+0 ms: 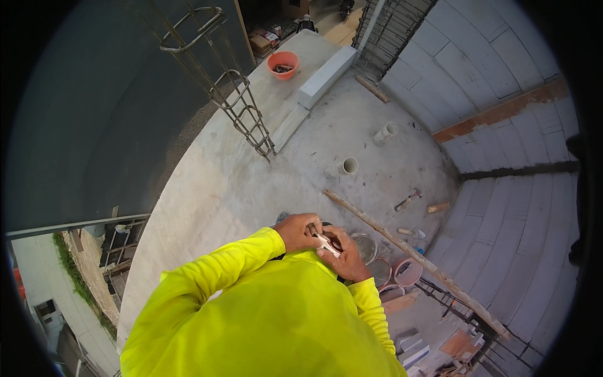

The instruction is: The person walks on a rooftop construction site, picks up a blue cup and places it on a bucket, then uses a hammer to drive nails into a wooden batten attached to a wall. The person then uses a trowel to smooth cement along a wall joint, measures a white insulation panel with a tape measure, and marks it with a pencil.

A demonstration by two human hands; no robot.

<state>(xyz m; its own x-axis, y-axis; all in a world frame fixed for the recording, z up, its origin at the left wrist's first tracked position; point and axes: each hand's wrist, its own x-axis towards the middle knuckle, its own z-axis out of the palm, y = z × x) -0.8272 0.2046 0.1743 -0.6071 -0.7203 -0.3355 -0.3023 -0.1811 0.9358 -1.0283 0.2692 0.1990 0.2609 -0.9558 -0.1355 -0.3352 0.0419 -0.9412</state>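
**Gripped in both hands, right of the lower centre: a small white-and-dark object (328, 244)**

Lies between the fingertips of the left hand (297, 232) and the bent fingers of the right hand (349, 256), just above the yellow shirt (264, 314). Touches the left fingertips at its upper-left end; passes under the right fingers on its upper-right side, with a pale face showing between. On the left, fingers curled inward, pinching that end; on the right, fingers folded over the side, thumb set near the lower edge. Cannot tell the object's kind, or the exact seat of the left thumb.

Right of the hands, a slanting wooden pole (380, 227), with a pink tub (397, 269) near it at the lower right. Farther right, a hammer (408, 200) and a trowel (412, 233) on the concrete floor (301, 151). Above centre, two upright pale pipes (379, 137), well apart from the fingers. Toward the upper left, a rebar cage (237, 119); at the top, an orange bowl (284, 76) with dark contents. Along the right side, a pale block wall (502, 232).
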